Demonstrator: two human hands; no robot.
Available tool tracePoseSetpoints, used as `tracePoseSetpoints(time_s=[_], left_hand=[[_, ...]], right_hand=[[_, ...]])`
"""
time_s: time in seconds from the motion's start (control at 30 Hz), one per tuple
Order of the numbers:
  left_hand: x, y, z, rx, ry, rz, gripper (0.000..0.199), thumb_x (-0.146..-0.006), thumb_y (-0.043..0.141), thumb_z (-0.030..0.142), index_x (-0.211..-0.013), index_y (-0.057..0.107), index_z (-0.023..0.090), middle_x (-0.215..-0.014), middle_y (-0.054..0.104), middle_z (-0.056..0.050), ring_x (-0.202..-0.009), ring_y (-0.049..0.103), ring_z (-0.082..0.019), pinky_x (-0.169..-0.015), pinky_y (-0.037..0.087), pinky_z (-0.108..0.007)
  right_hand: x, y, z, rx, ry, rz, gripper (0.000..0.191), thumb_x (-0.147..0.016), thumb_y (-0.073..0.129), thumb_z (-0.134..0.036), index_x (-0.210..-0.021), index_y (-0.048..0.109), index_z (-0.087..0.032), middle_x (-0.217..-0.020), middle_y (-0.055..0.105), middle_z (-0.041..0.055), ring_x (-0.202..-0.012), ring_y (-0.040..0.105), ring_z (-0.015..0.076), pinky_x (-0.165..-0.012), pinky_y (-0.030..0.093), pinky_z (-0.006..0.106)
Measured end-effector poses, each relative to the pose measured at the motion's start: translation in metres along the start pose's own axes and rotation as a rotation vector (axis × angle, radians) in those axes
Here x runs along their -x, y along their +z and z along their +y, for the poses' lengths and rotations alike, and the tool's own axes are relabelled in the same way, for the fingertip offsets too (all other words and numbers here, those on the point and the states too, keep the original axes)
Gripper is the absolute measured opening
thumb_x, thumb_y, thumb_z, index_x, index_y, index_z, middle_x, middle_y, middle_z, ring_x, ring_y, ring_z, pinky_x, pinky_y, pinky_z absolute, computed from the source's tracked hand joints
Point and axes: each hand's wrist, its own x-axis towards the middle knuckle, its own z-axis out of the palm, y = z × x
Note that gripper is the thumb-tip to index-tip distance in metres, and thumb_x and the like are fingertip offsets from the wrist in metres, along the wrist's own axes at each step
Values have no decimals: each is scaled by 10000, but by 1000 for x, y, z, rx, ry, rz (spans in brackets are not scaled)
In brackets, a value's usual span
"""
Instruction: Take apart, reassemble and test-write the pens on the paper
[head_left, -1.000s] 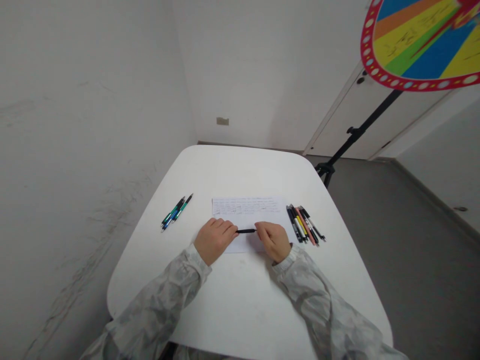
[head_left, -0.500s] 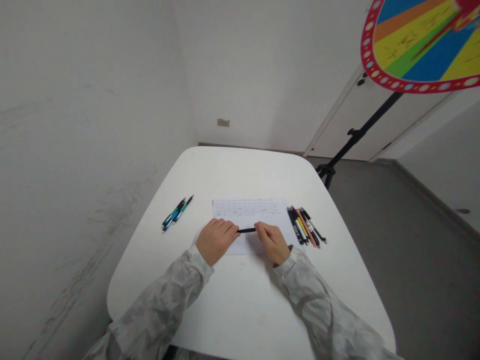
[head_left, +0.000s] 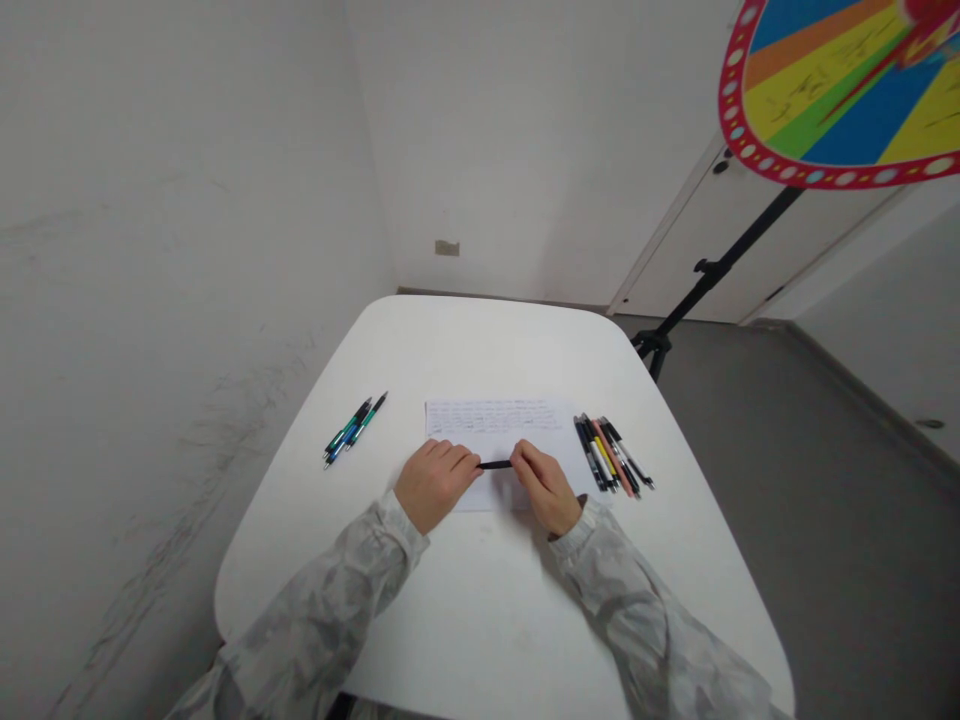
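Between my two hands a black pen [head_left: 495, 465] lies roughly level, its middle showing and both ends hidden in my fingers. My left hand [head_left: 436, 482] is closed on its left end. The fingers of my right hand [head_left: 546, 488] are curled around the right end. Beneath them is a white sheet of paper [head_left: 491, 413], with lines of handwriting across its upper part. My hands cover some of the sheet's lower half.
Several green and blue pens [head_left: 352, 432] lie on the left of the white table [head_left: 487, 345]. Several black, white, yellow and pink pens [head_left: 609, 455] lie right of the paper. A colourful prize wheel [head_left: 840, 90] stands on a black tripod [head_left: 712, 272] beyond the table's right side.
Both hands keep hold of the pen, almost in the same place. The view has shifted very slightly; the loose pens and paper lie as before.
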Motion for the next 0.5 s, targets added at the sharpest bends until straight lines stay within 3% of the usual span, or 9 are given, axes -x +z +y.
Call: tracePoseSetpoints(time_s=[0.17, 0.33, 0.43, 0.5], left_hand=[[0, -3, 4, 97, -56, 54, 200, -1119, 544, 303, -1057, 703, 198, -936, 771, -47, -845, 662, -204, -767, 461, -393], [15, 9, -6, 379, -262, 163, 264, -1111, 563, 401, -1160, 730, 202, -930, 794, -42, -825, 712, -173, -810, 556, -351], [17, 17, -8, 488, -311, 199, 272, -1097, 588, 416, -1114, 755, 202, -876, 791, -23, -763, 713, -149, -773, 568, -309], [12, 19, -5, 524, -328, 203, 282, -1071, 630, 450, -1078, 772, 207, -826, 781, -13, -727, 709, -145, -740, 560, -295]], right_hand=[[2, 1, 7, -28, 67, 23, 508, -1101, 397, -600, -731, 408, -253, -609, 406, -48, -575, 385, 154, -548, 319, 303], [1, -10, 16, 26, 55, 166, 511, -1118, 364, -564, -715, 425, -256, -610, 448, -32, -582, 440, 170, -570, 380, 319], [-1, -17, 8, 274, -135, 154, 354, -1105, 435, -463, -939, 640, -226, -929, 705, 80, -914, 637, 254, -854, 506, 411], [-2, -15, -1, 427, -291, 82, 286, -1067, 526, -408, -1228, 659, -212, -1215, 724, 134, -1177, 620, 312, -1084, 443, 512]])
